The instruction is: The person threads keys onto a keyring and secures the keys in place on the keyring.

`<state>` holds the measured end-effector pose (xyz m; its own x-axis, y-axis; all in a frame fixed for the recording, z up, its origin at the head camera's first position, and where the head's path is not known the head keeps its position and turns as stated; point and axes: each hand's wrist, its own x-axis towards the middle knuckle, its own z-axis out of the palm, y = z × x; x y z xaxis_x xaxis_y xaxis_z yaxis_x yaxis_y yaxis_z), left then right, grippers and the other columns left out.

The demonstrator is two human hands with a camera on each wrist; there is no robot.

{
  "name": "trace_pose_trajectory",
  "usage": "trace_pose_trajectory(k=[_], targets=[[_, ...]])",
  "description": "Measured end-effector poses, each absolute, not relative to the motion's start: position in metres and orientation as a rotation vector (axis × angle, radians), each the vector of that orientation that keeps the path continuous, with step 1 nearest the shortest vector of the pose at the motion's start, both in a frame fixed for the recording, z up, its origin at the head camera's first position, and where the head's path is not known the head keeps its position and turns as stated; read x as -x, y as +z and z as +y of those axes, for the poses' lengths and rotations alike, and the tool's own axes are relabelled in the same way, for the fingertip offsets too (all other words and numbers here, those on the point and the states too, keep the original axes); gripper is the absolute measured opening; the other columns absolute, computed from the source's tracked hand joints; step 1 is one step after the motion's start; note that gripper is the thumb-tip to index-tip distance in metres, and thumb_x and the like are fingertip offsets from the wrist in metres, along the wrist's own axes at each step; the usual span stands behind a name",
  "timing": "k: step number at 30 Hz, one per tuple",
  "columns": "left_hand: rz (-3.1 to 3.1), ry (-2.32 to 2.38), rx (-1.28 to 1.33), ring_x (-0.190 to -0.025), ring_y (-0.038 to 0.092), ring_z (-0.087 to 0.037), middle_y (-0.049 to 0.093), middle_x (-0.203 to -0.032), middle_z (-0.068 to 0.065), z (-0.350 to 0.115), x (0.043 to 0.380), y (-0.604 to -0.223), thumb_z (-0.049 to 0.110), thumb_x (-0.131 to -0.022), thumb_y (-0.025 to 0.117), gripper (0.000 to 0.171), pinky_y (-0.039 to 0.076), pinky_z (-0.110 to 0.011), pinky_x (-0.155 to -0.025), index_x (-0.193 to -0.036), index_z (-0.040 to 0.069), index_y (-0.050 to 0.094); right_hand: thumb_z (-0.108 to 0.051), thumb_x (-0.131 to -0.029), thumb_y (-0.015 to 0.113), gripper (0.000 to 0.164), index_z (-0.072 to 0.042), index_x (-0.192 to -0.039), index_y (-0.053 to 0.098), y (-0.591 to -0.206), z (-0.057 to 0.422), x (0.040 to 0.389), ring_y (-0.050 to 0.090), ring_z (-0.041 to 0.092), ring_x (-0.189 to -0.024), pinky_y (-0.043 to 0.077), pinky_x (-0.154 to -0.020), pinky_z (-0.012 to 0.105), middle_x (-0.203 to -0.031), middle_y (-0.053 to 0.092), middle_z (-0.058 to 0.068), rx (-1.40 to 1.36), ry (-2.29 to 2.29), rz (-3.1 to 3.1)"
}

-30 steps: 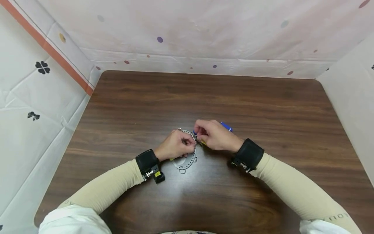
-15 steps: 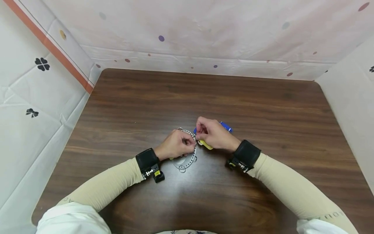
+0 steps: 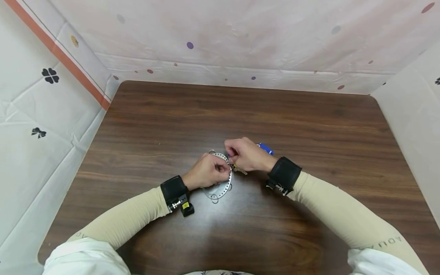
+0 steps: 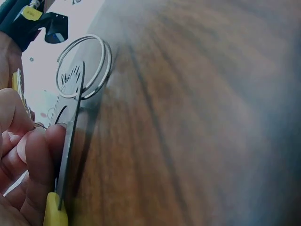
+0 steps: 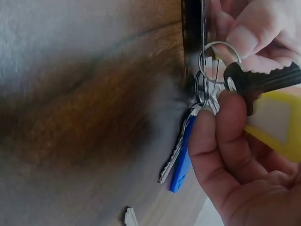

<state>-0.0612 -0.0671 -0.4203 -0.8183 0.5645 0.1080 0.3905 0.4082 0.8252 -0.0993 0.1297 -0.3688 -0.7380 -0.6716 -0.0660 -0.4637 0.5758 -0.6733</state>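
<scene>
A flat metal ring plate [image 3: 225,190] with small holes along its rim carries several wire split rings. My left hand [image 3: 209,171] grips its right side, thumb and fingers pinching near a split ring [image 5: 221,43] at the rim. Opposite, my right hand [image 3: 248,154] pinches a key [image 5: 265,79] by its head, right at that split ring. Beside the key a yellow tag [image 5: 276,123] lies against my right hand. In the right wrist view, whether the key is threaded on the ring is unclear. A larger split ring [image 4: 104,70] hangs from the plate's edge in the left wrist view.
A blue key tag [image 3: 266,148] lies behind my right hand, with a toothed key [image 5: 170,162] next to it. Another yellow tag [image 4: 56,210] sits by the plate under my left hand. The brown wooden table [image 3: 165,114] meets a patterned sheet [image 3: 220,34] at the back.
My right hand has shifted slightly left, closer to my left hand. The yellow tag beneath it is now mostly covered, and a key blade shows there. My left hand stays at the plate.
</scene>
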Motion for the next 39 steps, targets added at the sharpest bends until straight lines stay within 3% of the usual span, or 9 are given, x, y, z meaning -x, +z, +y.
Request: trace_pose_trajectory(k=[7, 25, 32, 39], targets=[[2.563, 1.330, -0.901, -0.061, 0.055, 0.002, 0.070, -0.067, 0.008, -0.065, 0.060, -0.422, 0.005, -0.077, 0.073, 0.013, 0.047, -0.018, -0.061, -0.077, 0.017, 0.079, 0.014, -0.076, 0.062, 0.031, -0.010, -0.071, 0.042, -0.375, 0.130, 0.108, 0.039, 0.011, -0.062, 0.031, -0.062, 0.023, -0.066, 0.036, -0.005, 1.032, -0.921, 2.428], [2.606, 1.282, -1.017, -0.063, 0.050, 0.000, 0.065, -0.065, 0.009, -0.063, 0.060, -0.424, 0.004, -0.077, 0.072, 0.014, 0.042, -0.017, -0.061, -0.075, 0.017, 0.077, 0.011, -0.081, 0.063, 0.037, -0.014, -0.070, 0.039, -0.370, 0.127, 0.112, 0.039, 0.010, -0.062, 0.032, -0.063, 0.024, -0.064, 0.033, -0.006, 0.990, -0.924, 2.494], [2.620, 1.284, -1.030, -0.063, 0.052, 0.000, 0.067, -0.067, 0.008, -0.064, 0.060, -0.425, 0.004, -0.078, 0.072, 0.012, 0.044, -0.017, -0.060, -0.078, 0.015, 0.078, 0.012, -0.076, 0.060, 0.033, -0.014, -0.069, 0.040, -0.368, 0.124, 0.111, 0.037, 0.011, -0.062, 0.028, -0.062, 0.024, -0.065, 0.034, -0.006, 0.998, -0.904, 2.439], [2.642, 1.278, -1.040, -0.062, 0.050, 0.000, 0.065, -0.065, 0.008, -0.063, 0.061, -0.426, 0.004, -0.077, 0.071, 0.013, 0.042, -0.016, -0.059, -0.076, 0.015, 0.077, 0.010, -0.078, 0.065, 0.037, -0.015, -0.067, 0.040, -0.370, 0.124, 0.112, 0.038, 0.011, -0.061, 0.029, -0.062, 0.025, -0.065, 0.035, -0.005, 0.957, -0.874, 2.429]])
